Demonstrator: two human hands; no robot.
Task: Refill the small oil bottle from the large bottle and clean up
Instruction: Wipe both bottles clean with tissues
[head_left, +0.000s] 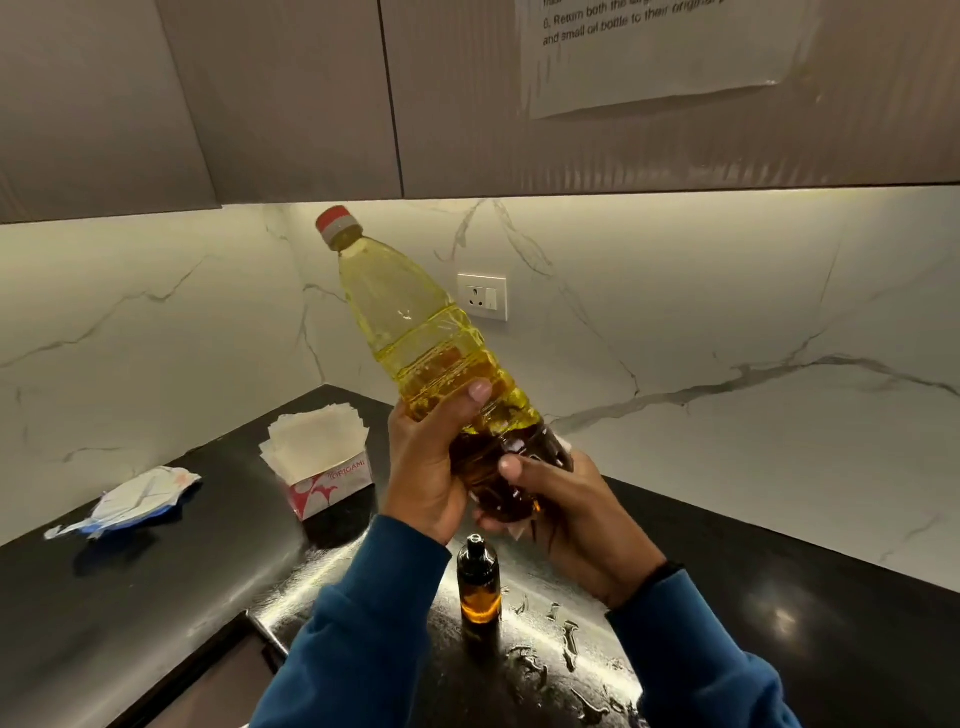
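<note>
The person held the large bottle up in the air in both hands, above the small oil bottle, which stood upright on the black counter. The large bottle was tilted, its red cap still on and leaning up and away to the left, yellow oil filling most of it. The left hand gripped the lower body from the left side, fingers curled round it with the thumb pressed along the front. The right hand cupped the base from below and to the right, fingers clamped round the bottom, thumb laid across the dark lower part. Both forearms, in blue sleeves, rose from either side of the small oil bottle. That little amber bottle wore a black cap and held some oil low down. Wet streaks lay on the counter just right of it. Behind it to the left sat a tissue box, and farther left a crumpled wrapper.
</note>
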